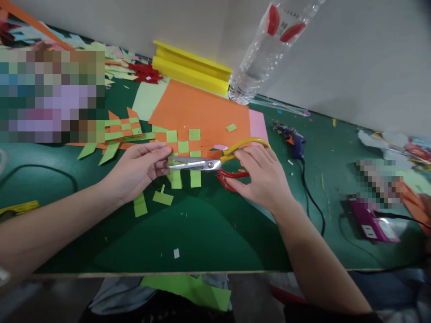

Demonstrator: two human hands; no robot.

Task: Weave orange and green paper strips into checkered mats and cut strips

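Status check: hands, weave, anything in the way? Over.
Left hand pinching weave at left edge. Right hand gripping scissors, blades across lower green strips. Green scrap just below; glue gun off right, apart from hands.

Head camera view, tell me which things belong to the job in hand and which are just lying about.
Seem to belong to the job:
scissors, in the right grip
woven orange-and-green paper, in the left grip

Seem to be just lying about:
glue gun
plastic bottle
yellow folded piece
purple box
loose green scraps
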